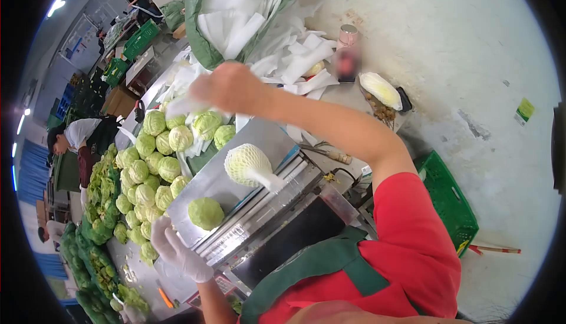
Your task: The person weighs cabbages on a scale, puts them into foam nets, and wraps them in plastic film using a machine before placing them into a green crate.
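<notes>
My right hand [233,88] is raised over the work surface, its fingers closed on a white foam net sleeve [181,107] that is smeared by motion. My left hand [177,253], in a white glove, is open beside a bare green cabbage [205,213] and holds nothing. That cabbage sits on the metal plate [191,191] of a wrapping machine. Near it lies another cabbage [244,164] inside a white foam net, with the net's loose end hanging over the machine's edge.
Many cabbages [153,165] are heaped on the table at left. A green sack [203,23] spills white foam sleeves at the back. A pink bottle [348,38], a napa cabbage [380,90], a knife handle [340,157] and a green crate [451,200] are right. A co-worker [82,138] bends at far left.
</notes>
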`<state>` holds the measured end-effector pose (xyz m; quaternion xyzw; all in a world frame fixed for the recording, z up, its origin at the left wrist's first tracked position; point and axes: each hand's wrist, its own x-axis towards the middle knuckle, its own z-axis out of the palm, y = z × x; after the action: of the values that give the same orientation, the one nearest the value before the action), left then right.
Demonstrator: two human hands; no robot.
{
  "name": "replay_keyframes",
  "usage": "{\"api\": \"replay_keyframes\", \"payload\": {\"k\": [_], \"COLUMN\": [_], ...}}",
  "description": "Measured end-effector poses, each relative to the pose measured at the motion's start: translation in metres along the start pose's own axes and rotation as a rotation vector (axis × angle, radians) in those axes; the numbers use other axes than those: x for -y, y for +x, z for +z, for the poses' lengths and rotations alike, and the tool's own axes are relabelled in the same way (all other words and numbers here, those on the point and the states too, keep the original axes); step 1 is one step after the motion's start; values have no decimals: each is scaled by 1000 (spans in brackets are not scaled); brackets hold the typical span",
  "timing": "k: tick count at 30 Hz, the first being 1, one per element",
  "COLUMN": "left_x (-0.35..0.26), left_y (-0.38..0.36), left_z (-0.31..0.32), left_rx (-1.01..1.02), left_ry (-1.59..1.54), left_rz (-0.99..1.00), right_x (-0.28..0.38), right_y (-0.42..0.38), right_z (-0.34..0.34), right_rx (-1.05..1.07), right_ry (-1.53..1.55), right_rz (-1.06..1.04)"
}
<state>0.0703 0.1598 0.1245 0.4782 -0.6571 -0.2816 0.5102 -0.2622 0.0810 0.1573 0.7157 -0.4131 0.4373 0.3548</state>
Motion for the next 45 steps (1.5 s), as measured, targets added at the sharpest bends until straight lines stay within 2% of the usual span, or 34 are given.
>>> {"api": "replay_keyframes", "payload": {"k": [2, 3, 4, 6, 8, 10, 12, 13, 15, 18, 19, 20, 22, 23, 24, 26, 27, 28, 29, 30, 32, 33, 34, 35, 36, 37, 38, 39, 40, 41, 42, 43, 44, 45], "left_x": [-37, -44, -47, -49, -21, -15, -26, -16, -13, 0, 3, 6, 13, 17, 22, 28, 35, 40, 29, 34, 34, 32, 27, 32, 40, 45, 49, 54, 60, 71, 96, 108, 95, 113], "left_y": [-16, -24, -34, -60, -85, -101, -105, -113, -120, -122, -122, -123, -123, -123, -123, -127, -129, -130, -121, -120, -120, -112, -104, -105, -109, -111, -105, -95, -82, -69, -53, -29, -3, 14], "left_z": [11, 12, 10, -3, -1, 0, -3, -3, 1, -6, -6, -4, -3, -1, 0, 5, 7, 9, 2, 7, -1, -3, -9, -9, -9, -10, -19, -34, -45, -48, -42, -45, -54, -50], "left_rx": [-244, -188, -201, 107, 137, 232, 295, 292, 241, 356, 339, 281, 222, 230, 238, 295, 238, 181, 84, 43, 18, 30, 121, 135, 332, 520, 518, 717, 905, 678, 386, 170, 61, 9], "left_ry": [-193, -349, -342, -251, -271, -468, -533, -618, -767, -767, -775, -857, -944, -998, -1051, -907, -647, -389, -58, -298, -794, -921, -1019, -1024, -930, -828, -831, -604, -364, -467, -413, -244, 262, 243], "left_rz": [84, 197, 184, -120, -287, -432, -545, -575, -562, -599, -597, -627, -654, -618, -582, -550, -372, -194, 73, 96, -414, -428, -550, -552, -626, -695, -694, -730, -751, -628, -413, -256, -96, -139], "right_x": [67, 99, 128, 172, 196, 206, 212, 216, 221, 228, 226, 223, 222, 230, 246, 262, 272, 274, 275, 275, 274, 268, 261, 268, 246, 233, 222, 209, 202, 202, 203, 197, 192, 188], "right_y": [27, 28, 24, 7, -23, -44, -61, -63, -64, -75, -73, -74, -84, -93, -90, -101, -95, -101, -107, -110, -104, -112, -121, -98, -87, -79, -74, -80, -82, -71, -63, -62, -53, -43], "right_z": [-40, -53, -66, -90, -87, -94, -99, -103, -109, -105, -105, -104, -96, -87, -86, -71, -74, -74, -73, -72, -75, -67, -60, -64, -60, -58, -55, -43, -32, -29, -24, -3, 15, 32], "right_rx": [121, 143, 167, 287, 377, 753, 865, 900, 970, 965, 1080, 1092, 727, 720, 622, 559, 470, 472, 533, 590, 675, 640, 595, 99, 267, 220, 180, 412, 414, 805, 1087, 1198, 1173, 1146], "right_ry": [51, 186, 328, 450, 651, 894, 1121, 1161, 1274, 1327, 1327, 1326, 1886, 1621, 1611, 1261, 1266, 1260, 1314, 1365, 1277, 1391, 1503, 1590, 1772, 1803, 1839, 1758, 1762, 1340, 886, 723, 658, 591], "right_rz": [-65, -65, -63, -13, 152, 545, 769, 726, 1097, 1115, 1136, 1124, 1537, 1444, 1381, 833, 988, 989, 1127, 1267, 1309, 1464, 1616, 1862, 1864, 1861, 1855, 1655, 1643, 1233, 801, 803, 870, 935]}}
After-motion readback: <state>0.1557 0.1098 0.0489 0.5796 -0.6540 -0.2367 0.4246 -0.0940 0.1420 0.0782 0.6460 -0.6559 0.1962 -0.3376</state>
